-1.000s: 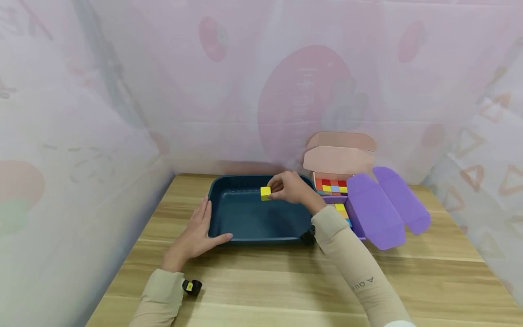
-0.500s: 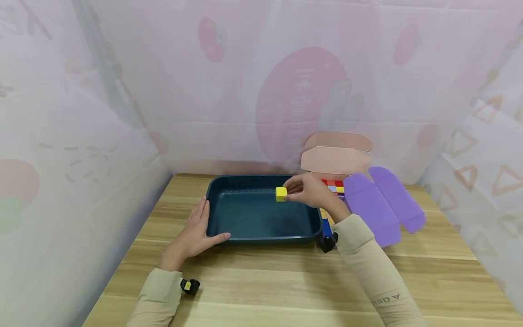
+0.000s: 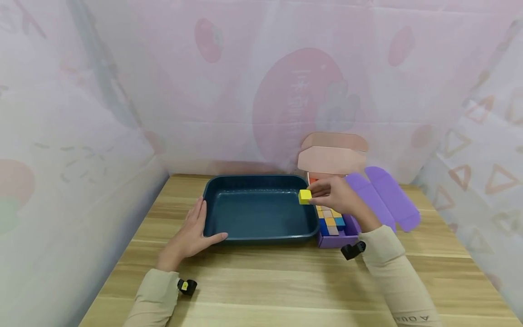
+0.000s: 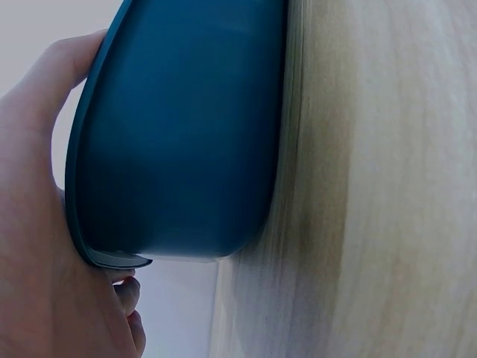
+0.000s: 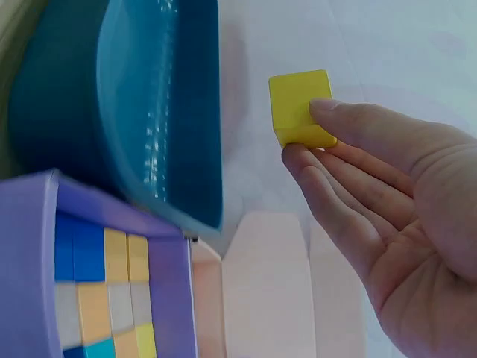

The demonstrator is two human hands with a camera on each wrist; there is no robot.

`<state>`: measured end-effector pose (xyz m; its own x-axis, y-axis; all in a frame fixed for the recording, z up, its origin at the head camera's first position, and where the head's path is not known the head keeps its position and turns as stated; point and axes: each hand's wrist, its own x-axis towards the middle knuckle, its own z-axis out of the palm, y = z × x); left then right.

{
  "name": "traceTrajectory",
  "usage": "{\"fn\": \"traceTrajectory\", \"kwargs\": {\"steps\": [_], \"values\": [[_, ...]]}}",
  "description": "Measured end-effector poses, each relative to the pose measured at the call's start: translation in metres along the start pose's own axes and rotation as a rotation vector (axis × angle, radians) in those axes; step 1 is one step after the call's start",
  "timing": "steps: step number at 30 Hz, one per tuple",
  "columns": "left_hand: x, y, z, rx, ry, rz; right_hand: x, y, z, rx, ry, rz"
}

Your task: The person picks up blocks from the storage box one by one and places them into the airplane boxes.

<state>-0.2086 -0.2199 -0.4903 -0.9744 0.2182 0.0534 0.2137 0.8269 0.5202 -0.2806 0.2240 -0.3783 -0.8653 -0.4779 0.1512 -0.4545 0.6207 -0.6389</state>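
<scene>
The right hand [image 3: 337, 196] pinches a yellow cube [image 3: 304, 196] between thumb and fingertips, holding it in the air just over the tray's right rim, above the gap between the tray [image 3: 212, 218] and the purple box [image 3: 333, 240] — the pinch at the cube's far side leaves most of its faces free. The left hand [image 3: 191, 234] lies flat on the table [image 3: 286, 281] with its fingers straight along the tray's left wall and the thumb along the near corner, probably to keep the tray from sliding. The box sits touching the tray's right side, its lid [image 3: 388, 200] folded open, rows of coloured cubes [image 3: 331, 219] packed inside. A pink box [image 3: 332, 156] stands open behind it.
</scene>
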Motion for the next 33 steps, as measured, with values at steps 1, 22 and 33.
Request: {"fn": "traceTrajectory", "kwargs": {"steps": [1, 22, 33], "values": [[0.000, 0.000, 0.000, 0.001, 0.000, 0.000, -0.003, 0.001, -0.002, -0.005, -0.001, 0.008], [0.000, -0.005, -0.003, 0.007, -0.004, -0.006, -0.055, 0.034, -0.034, -0.032, -0.106, 0.166], [-0.002, -0.006, -0.004, 0.005, -0.002, 0.000, -0.059, 0.034, -0.031, -0.227, -0.143, 0.196]]}}
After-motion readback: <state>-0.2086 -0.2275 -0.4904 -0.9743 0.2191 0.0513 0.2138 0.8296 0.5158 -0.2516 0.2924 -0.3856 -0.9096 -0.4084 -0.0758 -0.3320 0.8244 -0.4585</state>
